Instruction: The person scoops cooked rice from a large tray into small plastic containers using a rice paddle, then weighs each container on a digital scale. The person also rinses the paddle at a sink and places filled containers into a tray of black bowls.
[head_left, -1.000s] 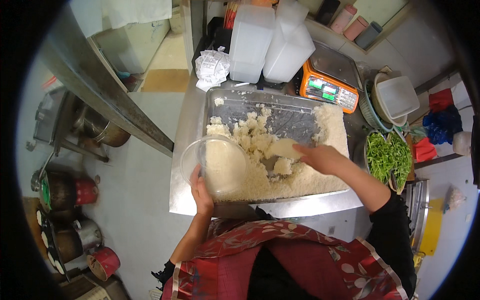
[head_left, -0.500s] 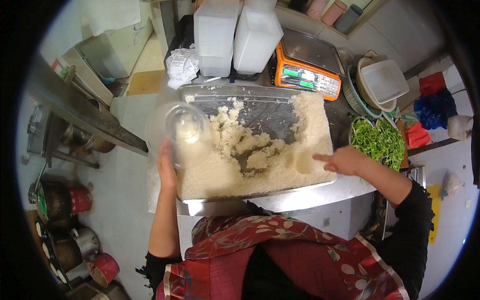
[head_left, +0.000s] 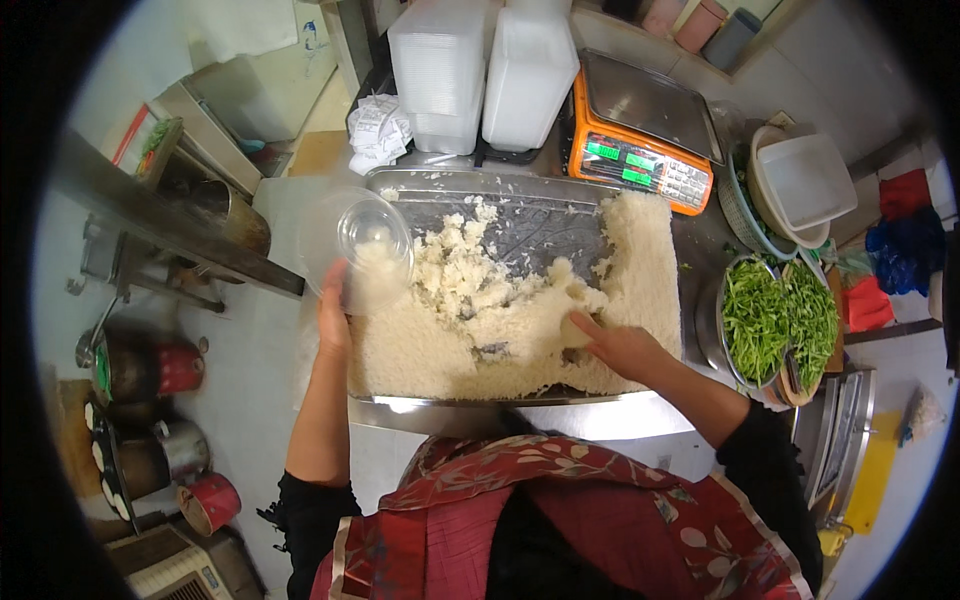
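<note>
A large metal tray holds a thick layer of cooked white rice, broken into loose clumps in the middle with dark bare metal behind. My left hand grips the side of a clear round plastic bowl, held tilted above the tray's left end. Some rice shows inside it. Over the front right of the rice, my right hand is closed around a pale, rounded scoop. Its working end is pressed among the clumps, and its full shape is partly hidden by my fingers and the rice.
Behind the tray stand stacked clear plastic tubs, crumpled paper slips and an orange scale. To the right are chopped greens in a metal bowl and nested basins. A metal post rises at the left.
My right hand has moved left with the scoop, pushing rice toward the middle and leaving a dark gap near the front edge. The bowl in my left hand has tilted slightly.
</note>
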